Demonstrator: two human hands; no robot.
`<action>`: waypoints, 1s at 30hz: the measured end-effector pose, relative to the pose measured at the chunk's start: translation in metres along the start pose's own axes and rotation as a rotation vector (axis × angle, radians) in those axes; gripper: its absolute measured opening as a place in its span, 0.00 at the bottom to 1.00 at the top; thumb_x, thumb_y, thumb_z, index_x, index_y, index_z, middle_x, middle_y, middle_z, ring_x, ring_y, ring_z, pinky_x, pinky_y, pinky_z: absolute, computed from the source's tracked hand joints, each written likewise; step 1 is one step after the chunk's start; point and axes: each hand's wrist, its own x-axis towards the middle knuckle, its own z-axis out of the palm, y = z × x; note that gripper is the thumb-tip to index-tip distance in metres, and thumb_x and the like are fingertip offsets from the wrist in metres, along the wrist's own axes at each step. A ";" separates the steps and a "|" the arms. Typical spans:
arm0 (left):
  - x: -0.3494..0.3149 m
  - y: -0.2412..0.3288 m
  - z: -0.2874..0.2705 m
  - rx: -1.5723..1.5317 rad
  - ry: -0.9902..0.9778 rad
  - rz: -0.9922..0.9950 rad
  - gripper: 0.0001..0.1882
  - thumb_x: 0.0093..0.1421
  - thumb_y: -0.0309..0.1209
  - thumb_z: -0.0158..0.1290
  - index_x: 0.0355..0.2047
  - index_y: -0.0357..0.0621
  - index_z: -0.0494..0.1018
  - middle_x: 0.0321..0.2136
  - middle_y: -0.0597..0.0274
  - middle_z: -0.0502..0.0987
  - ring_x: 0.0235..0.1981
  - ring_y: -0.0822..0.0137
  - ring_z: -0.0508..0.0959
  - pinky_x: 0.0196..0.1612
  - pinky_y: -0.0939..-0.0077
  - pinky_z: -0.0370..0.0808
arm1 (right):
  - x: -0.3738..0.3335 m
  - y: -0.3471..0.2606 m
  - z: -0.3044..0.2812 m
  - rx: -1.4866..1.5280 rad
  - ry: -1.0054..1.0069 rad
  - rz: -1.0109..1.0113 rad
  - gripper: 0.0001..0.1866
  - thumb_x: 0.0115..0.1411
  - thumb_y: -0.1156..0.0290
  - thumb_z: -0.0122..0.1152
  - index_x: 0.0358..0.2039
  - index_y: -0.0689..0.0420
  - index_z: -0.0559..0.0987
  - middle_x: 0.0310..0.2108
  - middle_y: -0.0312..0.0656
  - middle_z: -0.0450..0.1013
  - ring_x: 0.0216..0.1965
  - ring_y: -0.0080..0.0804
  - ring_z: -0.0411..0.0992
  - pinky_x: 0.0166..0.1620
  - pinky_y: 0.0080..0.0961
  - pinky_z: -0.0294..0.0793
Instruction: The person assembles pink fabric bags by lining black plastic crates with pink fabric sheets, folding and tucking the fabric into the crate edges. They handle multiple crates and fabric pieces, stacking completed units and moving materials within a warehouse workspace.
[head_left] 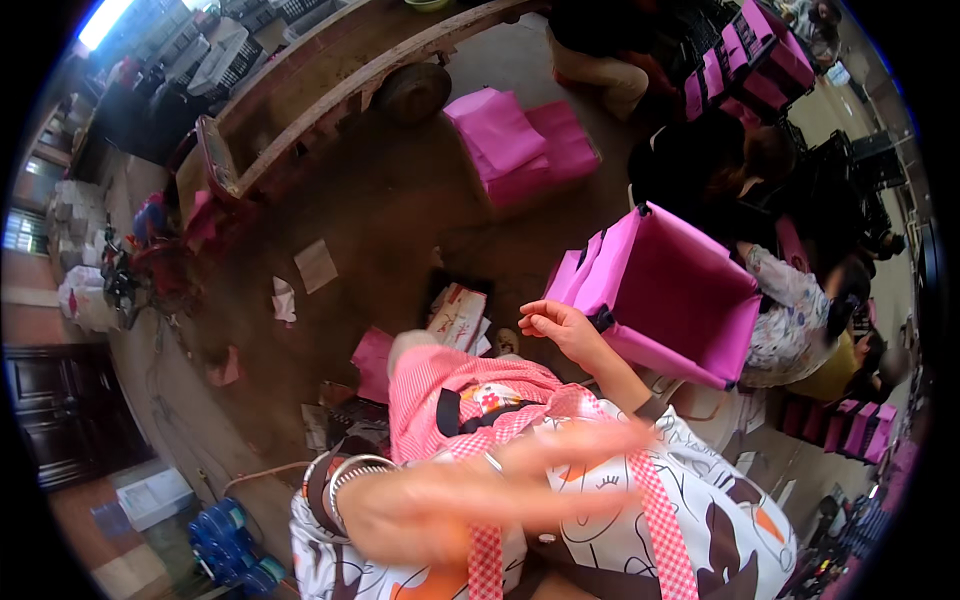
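My left hand [430, 497], with a ring and bangles, crosses in front of my body. It is motion-blurred; its fingers are stretched out and apart, with nothing visible in them. My right hand [560, 325] is beside the near left corner of a pink box-shaped bag [685, 290] with black trim. Its fingers are curled together, and I see no object in them. The bag lies tilted with its opening showing a darker pink inside. On my red-checked apron [480, 375] lies a black strip [448, 412].
A stack of pink panels [520, 140] lies on the floor ahead, below a long rusty cart [330, 110]. People sit at the right, one in a floral sleeve [785, 310]. Paper scraps [316, 266] and a carton [458, 315] lie nearby. More pink bags [755, 60] stand at far right.
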 end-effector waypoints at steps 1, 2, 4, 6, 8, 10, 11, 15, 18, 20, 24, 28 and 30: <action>0.014 -0.016 0.002 -0.040 -0.114 0.123 0.32 0.62 0.53 0.41 0.51 0.36 0.69 0.60 0.31 0.51 0.65 0.39 0.47 0.61 0.39 0.42 | -0.008 -0.005 -0.009 0.010 0.049 -0.017 0.15 0.65 0.70 0.50 0.49 0.62 0.70 0.41 0.39 0.73 0.43 0.25 0.71 0.50 0.21 0.70; 0.029 -0.032 0.004 -0.095 -0.224 0.249 0.36 0.62 0.55 0.39 0.52 0.30 0.66 0.60 0.30 0.50 0.65 0.40 0.46 0.61 0.41 0.42 | -0.015 -0.010 -0.016 0.020 0.097 -0.033 0.14 0.65 0.70 0.49 0.49 0.62 0.71 0.41 0.39 0.73 0.43 0.25 0.72 0.49 0.21 0.70; 0.045 -0.024 -0.015 -0.090 -0.284 0.353 0.37 0.63 0.55 0.37 0.51 0.28 0.66 0.60 0.29 0.51 0.64 0.39 0.46 0.61 0.40 0.41 | 0.009 -0.028 0.000 0.080 0.119 -0.060 0.14 0.65 0.70 0.49 0.49 0.62 0.71 0.41 0.40 0.73 0.43 0.24 0.72 0.49 0.21 0.70; 0.047 -0.006 -0.051 -0.081 -0.305 0.382 0.37 0.63 0.55 0.35 0.51 0.27 0.66 0.59 0.28 0.51 0.64 0.38 0.45 0.61 0.40 0.40 | 0.033 -0.043 0.003 0.105 0.183 -0.086 0.13 0.65 0.71 0.48 0.48 0.62 0.72 0.40 0.40 0.73 0.42 0.24 0.72 0.48 0.20 0.71; 0.053 -0.003 -0.078 -0.090 -0.332 0.423 0.38 0.63 0.56 0.34 0.51 0.26 0.66 0.59 0.27 0.52 0.64 0.36 0.45 0.61 0.39 0.39 | 0.055 -0.050 -0.010 0.106 0.268 -0.111 0.13 0.65 0.71 0.48 0.48 0.62 0.72 0.39 0.40 0.74 0.41 0.24 0.72 0.48 0.20 0.71; 0.056 0.005 -0.115 -0.107 -0.342 0.464 0.39 0.64 0.56 0.32 0.51 0.24 0.66 0.58 0.26 0.53 0.64 0.35 0.45 0.60 0.38 0.38 | 0.075 -0.047 -0.014 0.134 0.361 -0.097 0.13 0.65 0.71 0.49 0.47 0.62 0.72 0.38 0.40 0.75 0.40 0.24 0.73 0.47 0.20 0.71; 0.056 0.011 -0.132 -0.118 -0.341 0.480 0.40 0.64 0.56 0.31 0.51 0.24 0.66 0.58 0.25 0.53 0.64 0.35 0.44 0.60 0.38 0.38 | 0.086 -0.046 -0.016 0.156 0.408 -0.086 0.13 0.65 0.71 0.49 0.47 0.62 0.72 0.38 0.40 0.75 0.40 0.25 0.73 0.47 0.19 0.71; 0.045 0.045 -0.226 -0.165 -0.371 0.589 0.42 0.65 0.56 0.28 0.50 0.21 0.66 0.56 0.23 0.55 0.63 0.32 0.44 0.60 0.36 0.36 | 0.158 -0.060 -0.012 0.123 0.598 -0.079 0.13 0.65 0.69 0.49 0.46 0.62 0.73 0.37 0.41 0.75 0.38 0.25 0.74 0.44 0.19 0.71; 0.017 0.082 -0.313 -0.241 -0.356 0.637 0.43 0.65 0.57 0.26 0.50 0.19 0.66 0.55 0.21 0.56 0.63 0.31 0.43 0.60 0.35 0.35 | 0.230 -0.078 0.008 0.057 0.642 -0.072 0.13 0.65 0.69 0.48 0.46 0.61 0.72 0.38 0.41 0.75 0.37 0.25 0.73 0.43 0.20 0.71; -0.007 0.120 -0.373 -0.317 -0.340 0.582 0.41 0.65 0.56 0.27 0.52 0.22 0.64 0.57 0.24 0.54 0.63 0.30 0.41 0.60 0.34 0.36 | 0.287 -0.101 0.038 0.043 0.632 -0.033 0.13 0.65 0.69 0.47 0.47 0.61 0.72 0.39 0.41 0.75 0.38 0.25 0.73 0.43 0.20 0.71; -0.057 0.197 -0.476 -0.457 -0.372 0.290 0.37 0.66 0.54 0.25 0.61 0.32 0.50 0.64 0.39 0.46 0.64 0.31 0.37 0.61 0.36 0.39 | 0.378 -0.130 0.090 -0.021 0.516 0.157 0.14 0.65 0.69 0.48 0.47 0.61 0.72 0.39 0.41 0.74 0.39 0.25 0.73 0.44 0.21 0.72; -0.061 0.243 -0.536 -0.414 -0.264 0.463 0.36 0.66 0.54 0.31 0.52 0.27 0.66 0.57 0.26 0.55 0.63 0.29 0.41 0.60 0.36 0.40 | 0.458 -0.162 0.113 -0.040 0.464 0.192 0.14 0.64 0.69 0.49 0.48 0.61 0.72 0.38 0.40 0.74 0.39 0.25 0.73 0.45 0.21 0.72; -0.061 0.254 -0.554 -0.365 -0.197 0.591 0.37 0.66 0.54 0.32 0.48 0.28 0.71 0.54 0.21 0.58 0.62 0.26 0.43 0.59 0.33 0.40 | 0.486 -0.179 0.114 -0.028 0.492 0.194 0.14 0.64 0.68 0.49 0.48 0.61 0.72 0.38 0.40 0.74 0.38 0.24 0.73 0.44 0.20 0.72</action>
